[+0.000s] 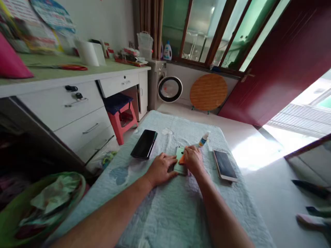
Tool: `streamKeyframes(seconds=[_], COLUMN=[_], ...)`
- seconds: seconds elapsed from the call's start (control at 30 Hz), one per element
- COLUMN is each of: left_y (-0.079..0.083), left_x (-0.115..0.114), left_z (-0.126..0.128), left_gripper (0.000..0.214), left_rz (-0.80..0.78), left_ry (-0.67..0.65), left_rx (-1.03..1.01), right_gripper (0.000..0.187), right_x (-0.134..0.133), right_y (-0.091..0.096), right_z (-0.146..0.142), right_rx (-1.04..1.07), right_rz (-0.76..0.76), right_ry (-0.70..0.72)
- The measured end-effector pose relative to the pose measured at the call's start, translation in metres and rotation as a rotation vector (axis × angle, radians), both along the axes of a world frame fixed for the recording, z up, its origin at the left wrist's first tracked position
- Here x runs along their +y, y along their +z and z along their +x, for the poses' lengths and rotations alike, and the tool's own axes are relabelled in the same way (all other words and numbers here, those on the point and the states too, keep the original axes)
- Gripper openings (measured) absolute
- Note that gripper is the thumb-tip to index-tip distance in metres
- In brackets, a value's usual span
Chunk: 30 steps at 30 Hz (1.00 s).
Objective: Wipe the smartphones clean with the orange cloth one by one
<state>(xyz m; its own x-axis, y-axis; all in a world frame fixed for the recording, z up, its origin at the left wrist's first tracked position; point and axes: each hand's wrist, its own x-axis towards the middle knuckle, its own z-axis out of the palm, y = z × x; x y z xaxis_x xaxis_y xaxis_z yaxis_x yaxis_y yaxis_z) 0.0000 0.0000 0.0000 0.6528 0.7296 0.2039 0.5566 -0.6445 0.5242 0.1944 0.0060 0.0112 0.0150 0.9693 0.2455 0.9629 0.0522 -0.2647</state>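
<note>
Centrally, a pale green phone (179,151) lies face down on the light blue cloth (168,213) that covers the desk, with both of the person's hands on it. The left hand (161,168) rests nearly flat at the phone's 9 o'clock side, fingers loosely extended and close together, their tips pressing on its edge without closing around it. The right hand (193,160) sits at the 3 o'clock side, its fingers pinched tight on a small orange piece (182,159) held against the phone's back; what that piece is I cannot tell. From the green phone, a black phone (144,143) lies screen up at 10 o'clock, well apart. A small dropper bottle (203,139) lies tilted at 1 o'clock, just beyond the right knuckles. A gold-edged phone (224,165) lies at 3 o'clock, near the right wrist but not touching it. A white scrap (167,131) sits at 11 o'clock.
</note>
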Motion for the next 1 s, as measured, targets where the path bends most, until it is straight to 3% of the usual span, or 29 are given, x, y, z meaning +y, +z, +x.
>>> streamKeyframes(seconds=[0.2, 0.33, 0.53, 1.0], left_y=[0.001, 0.004, 0.010, 0.010], left_x=[0.001, 0.000, -0.002, -0.002], left_z=[-0.001, -0.001, 0.001, 0.001], left_gripper=[0.056, 0.056, 0.041, 0.037], left_rz=[0.002, 0.008, -0.005, 0.005], left_ry=[-0.006, -0.013, -0.020, -0.008], left_rx=[0.002, -0.017, -0.010, 0.008], right_gripper=[0.030, 0.025, 0.034, 0.039], right_x=[-0.004, -0.005, -0.002, 0.000], right_y=[0.006, 0.008, 0.005, 0.007], right_z=[-0.011, -0.021, -0.025, -0.024], right_rx=[-0.019, -0.006, -0.024, 0.015], right_rz=[-0.034, -0.068, -0.094, -0.136], right_ry=[-0.065, -0.010, 0.116, 0.211])
